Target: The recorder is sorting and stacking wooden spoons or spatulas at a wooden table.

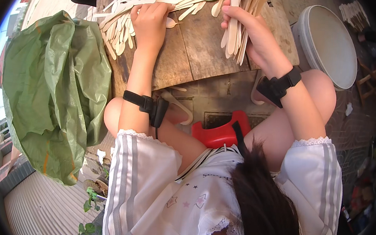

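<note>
my right hand (245,26) clamps a wooden spoon bundle (241,15); my left hand (150,22) presses, fingers curled, on loose spoons (130,5) beneath it.

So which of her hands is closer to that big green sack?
Left. The left hand rests on the loose wooden spoons just beside the green sack; the right hand grips a spoon bundle farther away.

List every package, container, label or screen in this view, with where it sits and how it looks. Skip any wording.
Green plastic sack: left of the wooden board, large, crumpled, open at the top, with thin orange lines.
Grey round lidded bucket: upper right, beside the board, pale flat lid.
Shirt print: faint stars and lettering on the white top, bottom centre.
No screens or signs show.
</note>
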Available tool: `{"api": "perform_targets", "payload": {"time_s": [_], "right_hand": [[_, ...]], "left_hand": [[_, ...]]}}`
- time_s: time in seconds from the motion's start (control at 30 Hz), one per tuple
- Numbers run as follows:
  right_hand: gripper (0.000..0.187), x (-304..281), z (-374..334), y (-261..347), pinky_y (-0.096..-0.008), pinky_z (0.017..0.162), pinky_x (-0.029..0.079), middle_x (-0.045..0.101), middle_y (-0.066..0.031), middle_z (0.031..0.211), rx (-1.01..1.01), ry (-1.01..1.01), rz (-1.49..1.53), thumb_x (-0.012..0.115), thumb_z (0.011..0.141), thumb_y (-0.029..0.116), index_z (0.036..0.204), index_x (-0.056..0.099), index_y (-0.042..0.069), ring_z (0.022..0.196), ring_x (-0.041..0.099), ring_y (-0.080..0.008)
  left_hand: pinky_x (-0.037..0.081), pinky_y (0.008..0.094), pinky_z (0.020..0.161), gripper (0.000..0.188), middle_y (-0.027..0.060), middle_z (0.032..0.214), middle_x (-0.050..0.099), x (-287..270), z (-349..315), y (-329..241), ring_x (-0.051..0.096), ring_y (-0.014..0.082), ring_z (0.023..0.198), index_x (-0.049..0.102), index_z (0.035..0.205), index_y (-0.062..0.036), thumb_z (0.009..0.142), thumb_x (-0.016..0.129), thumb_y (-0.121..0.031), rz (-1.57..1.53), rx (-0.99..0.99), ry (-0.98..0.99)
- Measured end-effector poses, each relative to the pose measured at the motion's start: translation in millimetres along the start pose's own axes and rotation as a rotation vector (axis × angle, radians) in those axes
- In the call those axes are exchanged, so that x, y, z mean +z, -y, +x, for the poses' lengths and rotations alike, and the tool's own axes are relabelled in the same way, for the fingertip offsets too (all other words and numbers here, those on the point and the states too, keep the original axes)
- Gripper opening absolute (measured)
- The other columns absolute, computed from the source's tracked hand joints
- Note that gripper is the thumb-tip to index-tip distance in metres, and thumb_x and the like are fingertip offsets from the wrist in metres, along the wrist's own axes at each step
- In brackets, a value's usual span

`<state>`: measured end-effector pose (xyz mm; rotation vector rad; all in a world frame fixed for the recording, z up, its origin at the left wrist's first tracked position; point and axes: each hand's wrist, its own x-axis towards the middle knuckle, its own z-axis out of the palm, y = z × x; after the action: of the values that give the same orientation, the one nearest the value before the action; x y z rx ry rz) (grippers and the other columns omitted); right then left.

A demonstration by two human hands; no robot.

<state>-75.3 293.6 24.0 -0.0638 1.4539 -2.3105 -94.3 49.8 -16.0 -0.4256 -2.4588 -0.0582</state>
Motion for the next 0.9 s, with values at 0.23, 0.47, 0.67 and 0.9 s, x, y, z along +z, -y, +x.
{"api": "perform_targets", "payload": {"time_s": [0.23,0.47,0.67,0.9], "right_hand": [[0.032,0,6,-11,-0.0207,0.063,0.049,0.058,0.0023,0.082,0.202,0.112,0.15,0.07,0.082,0.025,0.107,0.06,0.007,0.075,0.057,-0.0048],[0.033,14,9,-12,-0.0227,0.067,0.048,0.058,0.0016,0.079,0.124,0.043,0.44,0.074,0.079,0.028,0.101,0.061,0.007,0.073,0.056,-0.0077],[0.037,-2,20,-16,-0.0252,0.066,0.052,0.057,-0.0006,0.088,0.108,0.163,0.563,0.068,0.083,0.024,0.114,0.058,0.006,0.075,0.058,-0.0093],[0.034,-7,19,-4,-0.027,0.07,0.051,0.057,-0.0021,0.083,0.082,0.175,0.597,0.062,0.084,0.017,0.115,0.052,0.006,0.078,0.059,-0.0128]], "left_hand": [[0.049,0.0335,0.062,0.01,0.0056,0.083,0.067,-57,23,-45,0.064,0.0245,0.077,0.061,0.073,-0.0046,0.067,0.069,-0.003,-0.508,0.328,-0.334],[0.055,0.0368,0.073,0.011,0.0067,0.085,0.065,-49,10,-69,0.065,0.0265,0.082,0.061,0.078,-0.0032,0.068,0.066,-0.003,-0.58,0.374,-0.277],[0.056,0.0381,0.076,0.013,0.006,0.095,0.061,-50,0,-93,0.063,0.0246,0.091,0.055,0.072,-0.006,0.069,0.066,-0.001,-0.687,0.335,-0.262],[0.049,0.0376,0.082,0.025,0.0116,0.108,0.053,-45,0,-87,0.056,0.0277,0.098,0.051,0.087,-0.0064,0.069,0.067,0.001,-0.863,0.223,-0.157]]}}
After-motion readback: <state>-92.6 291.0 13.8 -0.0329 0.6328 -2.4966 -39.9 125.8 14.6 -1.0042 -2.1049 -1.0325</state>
